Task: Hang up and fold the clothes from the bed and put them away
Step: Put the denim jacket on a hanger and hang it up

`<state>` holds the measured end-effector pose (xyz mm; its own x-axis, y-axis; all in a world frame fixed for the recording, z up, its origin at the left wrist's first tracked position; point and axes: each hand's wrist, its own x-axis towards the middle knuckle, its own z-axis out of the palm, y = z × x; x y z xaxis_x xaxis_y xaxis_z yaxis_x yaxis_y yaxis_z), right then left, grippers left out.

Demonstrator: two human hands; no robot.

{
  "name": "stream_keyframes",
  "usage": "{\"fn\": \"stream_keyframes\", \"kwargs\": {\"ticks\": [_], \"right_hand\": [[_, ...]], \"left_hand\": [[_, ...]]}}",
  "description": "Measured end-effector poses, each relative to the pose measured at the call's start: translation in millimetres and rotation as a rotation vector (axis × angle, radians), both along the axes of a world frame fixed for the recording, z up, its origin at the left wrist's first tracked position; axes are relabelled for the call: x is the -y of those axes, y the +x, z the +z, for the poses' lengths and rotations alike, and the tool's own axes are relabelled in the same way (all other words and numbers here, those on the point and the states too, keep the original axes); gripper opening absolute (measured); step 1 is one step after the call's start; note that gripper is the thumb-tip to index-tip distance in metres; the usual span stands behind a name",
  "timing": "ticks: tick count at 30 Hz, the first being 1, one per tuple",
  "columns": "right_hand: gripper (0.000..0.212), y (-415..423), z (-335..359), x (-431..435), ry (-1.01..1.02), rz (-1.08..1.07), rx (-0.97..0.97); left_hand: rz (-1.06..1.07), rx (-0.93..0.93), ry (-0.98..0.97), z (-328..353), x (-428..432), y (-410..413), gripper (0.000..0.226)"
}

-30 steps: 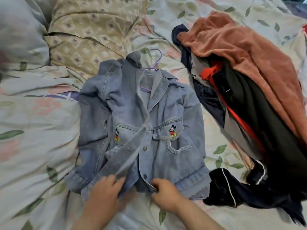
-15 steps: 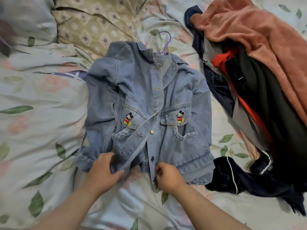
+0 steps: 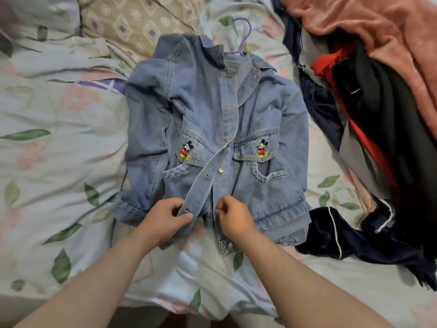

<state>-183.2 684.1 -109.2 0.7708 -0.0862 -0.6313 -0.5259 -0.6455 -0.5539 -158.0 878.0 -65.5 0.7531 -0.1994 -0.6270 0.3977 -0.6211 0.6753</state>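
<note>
A small blue denim jacket (image 3: 260, 119) with two cartoon mouse patches lies front up on the bed, on a purple hanger (image 3: 243, 36) whose hook sticks out past the collar. My left hand (image 3: 163, 218) pinches the buttonhole edge of the left front panel near the hem. My right hand (image 3: 233, 217) pinches the right front edge beside it, fingers curled on the denim. The upper front lies closed; one metal button shows at the waist.
A heap of clothes (image 3: 369, 95) fills the right side: a salmon fleece on top, black, red, grey and navy pieces under it. A navy garment with white piping (image 3: 331, 235) lies by the jacket's hem. A patterned pillow (image 3: 132, 22) lies behind on the floral bedsheet (image 3: 54, 162).
Both hands moved up from the hem and closer together, now pinching the two front edges. The left front panel has been drawn across to the centre line.
</note>
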Motion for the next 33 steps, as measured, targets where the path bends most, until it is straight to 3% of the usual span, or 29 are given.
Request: {"fn": "stream_keyframes", "kwargs": {"ticks": [3,6,11,14,17,24,26,29,31,33], "right_hand": [[0.02,1.1,6.9,3.8,0.158,-0.149,0.006],[0.022,2.0,21.0,9.3,0.372,-0.339,-0.014],[0.029,6.0,38.8,14.0,0.507,-0.386,-0.077],[0.026,8.0,44.6,14.4,0.51,-0.367,-0.1],[0.022,7.8,45.9,11.6,0.469,-0.339,-0.074],[0.025,3.7,44.4,12.0,0.423,-0.337,0.02],[0.02,1.5,42.6,12.0,0.466,-0.407,0.012],[0.019,-0.3,38.9,14.9,0.476,-0.429,0.014],[0.023,-0.3,37.6,17.0,0.489,-0.424,0.001],[0.027,0.5,36.2,17.2,0.512,-0.429,-0.024]], "left_hand": [[0.179,-0.016,-0.122,7.1,15.2,-7.1,0.018],[0.253,0.081,-0.053,6.9,32.3,-12.3,0.016],[0.265,0.124,-0.063,5.3,55.9,-17.7,0.03],[0.344,0.1,-0.141,1.5,55.4,-18.6,0.032],[0.365,0.06,-0.115,-4.5,57.2,-20.7,0.017],[0.331,0.117,-0.037,-10.0,63.9,-17.3,0.031],[0.316,0.065,-0.059,-9.0,63.6,-18.1,0.035],[0.342,-0.122,-0.251,-3.7,62.6,-17.8,0.029],[0.316,-0.144,-0.272,-4.0,62.3,-16.9,0.045],[0.324,-0.116,-0.234,-4.9,62.8,-16.1,0.042]]}}
